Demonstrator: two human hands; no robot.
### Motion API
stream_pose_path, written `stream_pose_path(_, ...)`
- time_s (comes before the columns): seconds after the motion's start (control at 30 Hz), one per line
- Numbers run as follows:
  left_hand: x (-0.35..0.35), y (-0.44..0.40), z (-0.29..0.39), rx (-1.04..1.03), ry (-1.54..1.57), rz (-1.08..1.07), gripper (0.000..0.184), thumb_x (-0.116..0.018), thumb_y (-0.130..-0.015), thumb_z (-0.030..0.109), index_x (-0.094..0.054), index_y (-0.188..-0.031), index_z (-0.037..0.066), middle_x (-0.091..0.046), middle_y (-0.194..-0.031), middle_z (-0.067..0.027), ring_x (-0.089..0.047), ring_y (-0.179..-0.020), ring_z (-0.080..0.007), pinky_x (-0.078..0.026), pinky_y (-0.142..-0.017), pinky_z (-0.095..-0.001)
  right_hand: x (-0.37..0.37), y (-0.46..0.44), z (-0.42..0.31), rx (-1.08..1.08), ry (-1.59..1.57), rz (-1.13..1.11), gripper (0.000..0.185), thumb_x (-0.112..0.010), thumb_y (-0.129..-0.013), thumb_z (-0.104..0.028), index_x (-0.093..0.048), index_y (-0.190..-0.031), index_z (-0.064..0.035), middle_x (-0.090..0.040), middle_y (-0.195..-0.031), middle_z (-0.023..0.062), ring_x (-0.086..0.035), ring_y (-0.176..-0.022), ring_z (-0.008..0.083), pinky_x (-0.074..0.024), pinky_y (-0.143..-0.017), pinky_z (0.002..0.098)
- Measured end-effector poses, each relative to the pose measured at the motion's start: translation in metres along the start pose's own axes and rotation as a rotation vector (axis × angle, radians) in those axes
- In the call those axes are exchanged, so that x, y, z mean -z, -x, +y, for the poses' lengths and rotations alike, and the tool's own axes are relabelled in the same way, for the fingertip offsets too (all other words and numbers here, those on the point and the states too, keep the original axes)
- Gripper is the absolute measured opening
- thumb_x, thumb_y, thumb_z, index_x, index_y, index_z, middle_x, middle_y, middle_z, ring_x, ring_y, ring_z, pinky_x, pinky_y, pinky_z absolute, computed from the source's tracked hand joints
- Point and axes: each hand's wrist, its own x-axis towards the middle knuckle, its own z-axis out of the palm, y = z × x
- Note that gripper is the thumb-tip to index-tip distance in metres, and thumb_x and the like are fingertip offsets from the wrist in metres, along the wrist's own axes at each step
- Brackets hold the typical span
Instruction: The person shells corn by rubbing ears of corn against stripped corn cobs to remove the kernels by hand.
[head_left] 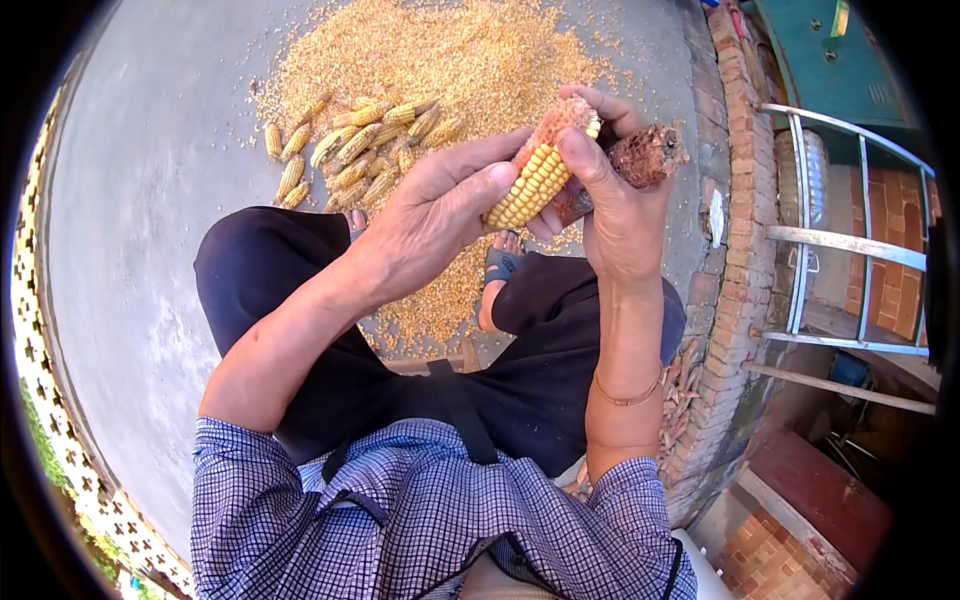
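Observation:
My left hand (435, 200) is wrapped round the lower left side of a partly shelled corn cob (537, 182), its thumb lying on the kernels. Yellow kernels cover the lower part of this cob, while its upper end is bare and pinkish. The fingers and thumb of my right hand (620, 190) grip the cob's other side. A dark reddish bare cob (645, 158) is also held in my right hand, passing behind the thumb and sticking out to the right.
Loose kernels (420, 50) spread over the grey floor (150, 200) ahead and between my feet. Several unshelled cobs (370, 140) lie on them. On the right are a brick edge (745, 200), a metal ladder-like frame (850, 240) and bare cobs (680, 395) beside my right arm.

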Motion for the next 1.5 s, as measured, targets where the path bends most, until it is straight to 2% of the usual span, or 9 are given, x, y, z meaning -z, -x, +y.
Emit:
stream_pose_path(0.27,-0.001,-0.004,0.002,0.070,0.085,0.064,0.046,-0.038,-0.105,0.028,-0.047,-0.132,-0.009,-0.060,-0.118,-0.0204,-0.063,-0.108,-0.0253,-0.051,-0.099,-0.0400,-0.003,0.002,0.000,-0.057,-0.021,-0.026,0.037,-0.078,-0.083,-0.010,-0.060,-0.113,0.0022,-0.064,-0.078,0.0047,-0.053,-0.056,0.0039,-0.0419,-0.044,0.0197)
stream_pose_path(0.47,-0.003,-0.005,-0.001,-0.006,-0.296,0.217,0.046,-0.044,-0.104,0.032,-0.055,-0.126,-0.007,-0.061,-0.115,-0.0161,-0.061,-0.108,-0.0200,-0.051,-0.094,-0.0334,-0.010,0.002,-0.001,-0.069,0.049,0.002,0.036,-0.077,-0.083,-0.008,-0.060,-0.113,0.0034,-0.065,-0.082,0.0056,-0.059,-0.062,0.0078,-0.0491,-0.048,0.0218)
stream_pose_path(0.77,0.000,-0.010,-0.011,-0.117,-0.348,0.194,0.045,-0.039,-0.106,0.034,-0.059,-0.111,-0.006,-0.063,-0.090,-0.0085,-0.058,-0.079,-0.0119,-0.048,-0.073,-0.0279,-0.011,0.003,-0.004,-0.078,0.127,-0.014,0.033,-0.075,-0.086,-0.010,-0.061,-0.110,0.0057,-0.066,-0.086,0.0075,-0.063,-0.066,0.0110,-0.0531,-0.048,0.0239)
stream_pose_path(0.97,0.005,-0.013,-0.016,-0.017,-0.411,0.246,0.045,-0.034,-0.107,0.032,-0.059,-0.110,-0.005,-0.063,-0.084,-0.0084,-0.059,-0.074,-0.0124,-0.048,-0.066,-0.0251,-0.011,0.006,-0.006,-0.095,0.096,-0.046,0.032,-0.074,-0.086,-0.010,-0.061,-0.111,0.0060,-0.067,-0.089,0.0102,-0.064,-0.067,0.0122,-0.0542,-0.048,0.0247)
stream_pose_path(1.17,-0.013,-0.014,-0.006,0.129,0.162,0.280,0.042,-0.036,-0.106,0.030,-0.057,-0.114,-0.005,-0.064,-0.090,-0.0119,-0.062,-0.074,-0.0153,-0.050,-0.064,-0.0260,0.005,0.002,-0.006,-0.120,-0.014,-0.088,0.031,-0.070,-0.089,-0.009,-0.059,-0.113,0.0067,-0.067,-0.090,0.0128,-0.065,-0.066,0.0146,-0.0551,-0.048,0.0259)
stream_pose_path(1.23,-0.010,-0.013,-0.006,0.148,0.211,0.247,0.041,-0.036,-0.106,0.030,-0.055,-0.118,-0.004,-0.064,-0.095,-0.0128,-0.063,-0.076,-0.0167,-0.052,-0.066,-0.0278,0.009,0.002,-0.003,-0.117,-0.058,-0.096,0.031,-0.068,-0.090,-0.009,-0.058,-0.115,0.0069,-0.067,-0.090,0.0134,-0.066,-0.065,0.0152,-0.0553,-0.048,0.0265)
stream_pose_path(1.33,-0.006,-0.012,-0.007,0.151,0.273,0.180,0.041,-0.035,-0.106,0.030,-0.054,-0.121,-0.004,-0.064,-0.098,-0.0132,-0.065,-0.079,-0.0176,-0.054,-0.069,-0.0291,0.010,0.002,-0.005,-0.129,-0.078,-0.163,0.032,-0.064,-0.092,-0.013,-0.060,-0.121,0.0006,-0.067,-0.104,0.0119,-0.063,-0.078,0.0114,-0.0491,-0.066,0.0208)
stream_pose_path(1.43,-0.004,-0.009,-0.001,0.172,0.323,0.121,0.040,-0.036,-0.106,0.028,-0.052,-0.123,-0.004,-0.064,-0.102,-0.0140,-0.066,-0.084,-0.0192,-0.057,-0.074,-0.0314,0.012,0.000,-0.003,-0.132,-0.229,-0.228,0.029,-0.060,-0.094,-0.006,-0.055,-0.120,0.0054,-0.068,-0.095,0.0170,-0.066,-0.065,0.0171,-0.0550,-0.051,0.0267)
stream_pose_path(1.5,-0.002,-0.008,0.000,0.202,0.362,0.123,0.040,-0.037,-0.106,0.028,-0.050,-0.125,-0.004,-0.064,-0.106,-0.0148,-0.067,-0.088,-0.0206,-0.058,-0.077,-0.0335,0.012,0.000,-0.001,-0.109,-0.264,-0.238,0.028,-0.058,-0.095,-0.006,-0.054,-0.120,0.0051,-0.068,-0.098,0.0188,-0.066,-0.065,0.0175,-0.0549,-0.051,0.0268)
